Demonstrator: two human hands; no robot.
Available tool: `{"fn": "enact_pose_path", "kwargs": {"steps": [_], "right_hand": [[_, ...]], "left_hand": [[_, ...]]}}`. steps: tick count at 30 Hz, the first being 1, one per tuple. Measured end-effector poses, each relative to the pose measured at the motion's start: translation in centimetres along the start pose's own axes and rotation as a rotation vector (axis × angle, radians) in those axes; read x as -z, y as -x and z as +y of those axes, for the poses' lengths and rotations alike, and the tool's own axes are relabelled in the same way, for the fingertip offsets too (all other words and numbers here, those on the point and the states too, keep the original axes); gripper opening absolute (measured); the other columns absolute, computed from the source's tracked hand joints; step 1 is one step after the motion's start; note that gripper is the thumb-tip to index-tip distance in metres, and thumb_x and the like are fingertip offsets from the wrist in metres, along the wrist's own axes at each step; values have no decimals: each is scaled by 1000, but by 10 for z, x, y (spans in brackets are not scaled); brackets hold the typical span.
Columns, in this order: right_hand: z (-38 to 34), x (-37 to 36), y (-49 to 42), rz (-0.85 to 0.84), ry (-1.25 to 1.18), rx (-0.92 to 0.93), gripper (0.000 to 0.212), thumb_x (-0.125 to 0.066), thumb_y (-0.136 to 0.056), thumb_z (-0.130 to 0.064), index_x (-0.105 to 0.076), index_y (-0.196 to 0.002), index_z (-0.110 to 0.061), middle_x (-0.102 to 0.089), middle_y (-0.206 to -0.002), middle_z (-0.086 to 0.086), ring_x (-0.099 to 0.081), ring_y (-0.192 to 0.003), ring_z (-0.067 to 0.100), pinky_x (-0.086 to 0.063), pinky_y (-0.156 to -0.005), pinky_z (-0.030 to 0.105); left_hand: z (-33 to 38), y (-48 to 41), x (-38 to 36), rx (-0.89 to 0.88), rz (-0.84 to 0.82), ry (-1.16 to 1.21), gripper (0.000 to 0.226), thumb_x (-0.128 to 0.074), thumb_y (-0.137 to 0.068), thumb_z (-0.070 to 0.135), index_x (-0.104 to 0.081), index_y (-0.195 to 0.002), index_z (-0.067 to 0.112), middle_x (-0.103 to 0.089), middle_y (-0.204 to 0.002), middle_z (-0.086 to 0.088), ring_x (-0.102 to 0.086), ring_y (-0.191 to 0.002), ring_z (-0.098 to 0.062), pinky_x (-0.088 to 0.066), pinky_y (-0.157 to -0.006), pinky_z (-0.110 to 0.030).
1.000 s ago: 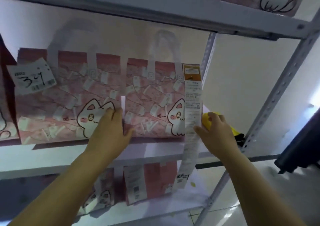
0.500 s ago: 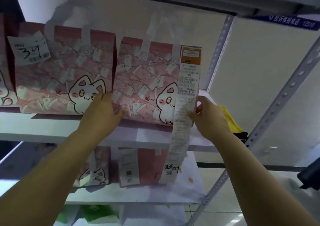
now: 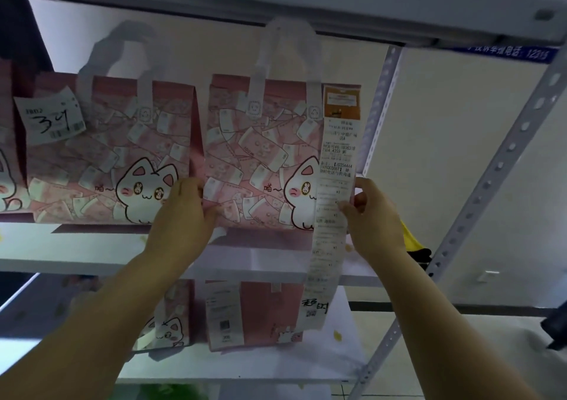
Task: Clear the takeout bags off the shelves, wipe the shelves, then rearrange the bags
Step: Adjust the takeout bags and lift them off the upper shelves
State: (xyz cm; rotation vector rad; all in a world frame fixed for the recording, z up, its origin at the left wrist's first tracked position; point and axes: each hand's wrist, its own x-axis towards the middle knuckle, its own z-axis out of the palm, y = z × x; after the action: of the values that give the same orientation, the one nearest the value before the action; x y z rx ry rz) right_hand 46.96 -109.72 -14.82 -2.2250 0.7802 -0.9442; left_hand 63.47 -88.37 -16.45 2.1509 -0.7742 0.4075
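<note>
Takeout bag (image 3: 254,166), pink, cat print: stood on shelf (image 3: 76,252). Left hand (image 3: 181,218) gripped bag's left edge; right hand (image 3: 372,221) pinched bag's right edge over receipt (image 3: 333,209). Second bag (image 3: 107,154) just left of bag; yellow cloth (image 3: 409,237) right of bag.

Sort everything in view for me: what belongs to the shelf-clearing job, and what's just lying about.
Job: held pink bag with its receipt, left hand, right hand, neighbouring bag, lower-shelf bags, shelf, yellow cloth (likely the wiper).
Lying about: blue sign, dark object.
</note>
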Motion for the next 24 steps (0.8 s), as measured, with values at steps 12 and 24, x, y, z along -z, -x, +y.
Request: {"fn": "enact_pose_path", "kwargs": {"steps": [12, 24], "right_hand": [[-22, 50, 98, 140, -30, -28, 22, -58, -90, -23, -52, -105, -37, -63, -83, -15, -62, -71, 3, -45, -53, 15], [-41, 109, 269, 285, -22, -193, 26, -63, -87, -22, -55, -110, -34, -64, -78, -12, -63, -65, 0, -47, -46, 10]], "left_hand": [[13, 51, 51, -107, -87, 192, 34, -70, -81, 25, -48, -106, 21, -56, -108, -2, -56, -90, -17, -49, -79, -37], [31, 152, 95, -252, -288, 308, 33, -71, -79, 31, -45, -98, 32, -56, -101, 6, -54, -79, -2, -42, -61, -23]]}}
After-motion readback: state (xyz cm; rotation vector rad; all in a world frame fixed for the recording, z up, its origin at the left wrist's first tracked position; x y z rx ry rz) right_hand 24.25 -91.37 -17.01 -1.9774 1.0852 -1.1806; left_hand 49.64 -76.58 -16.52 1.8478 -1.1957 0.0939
